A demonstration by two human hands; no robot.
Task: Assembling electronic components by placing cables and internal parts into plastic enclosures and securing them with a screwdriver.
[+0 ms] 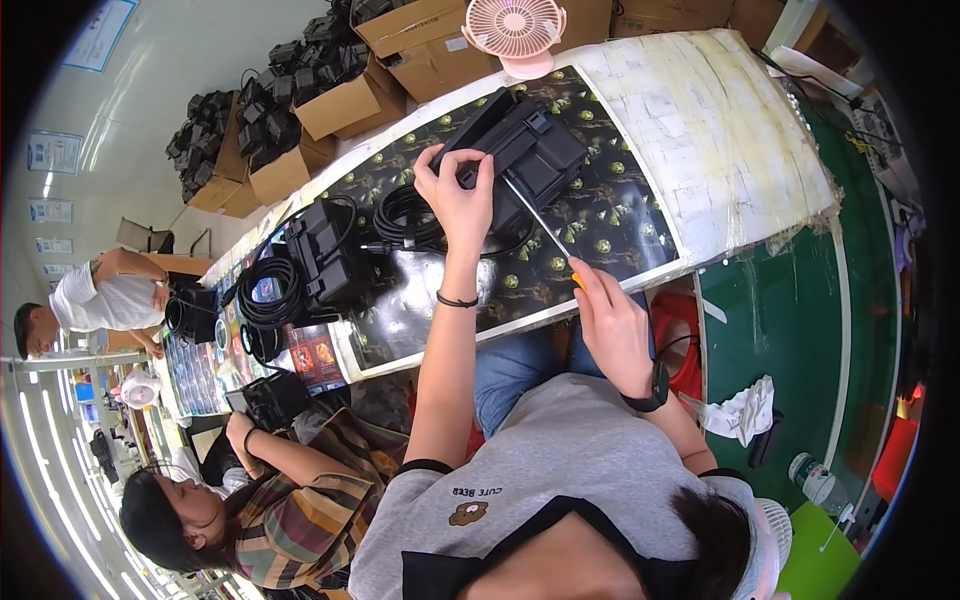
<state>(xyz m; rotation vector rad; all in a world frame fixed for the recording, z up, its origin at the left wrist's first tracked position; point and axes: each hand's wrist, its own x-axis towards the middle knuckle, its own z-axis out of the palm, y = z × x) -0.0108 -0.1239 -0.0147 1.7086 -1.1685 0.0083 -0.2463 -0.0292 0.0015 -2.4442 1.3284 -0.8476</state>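
A black plastic case [548, 152], with a raised lid or flap along its far left side, lies on the dark patterned mat in front of me. My left hand [460, 200] rests at the near left side of it, thumb and fingers curled round its edge. In my right hand [615, 330] is a screwdriver [540, 218] with an orange handle mostly covered by my fingers. Its long metal shaft slants up to the left, and the tip meets the near side of the case. A coiled black cable [400, 215] lies left of my left hand.
Another black case [325, 250] and a cable coil [270, 290] sit farther left on the table. A pink fan [515, 35] stands at the far edge. Cardboard boxes [350, 100] of black units are beyond. A co-worker [290, 500] sits at my left; another person [105, 290] stands farther off.
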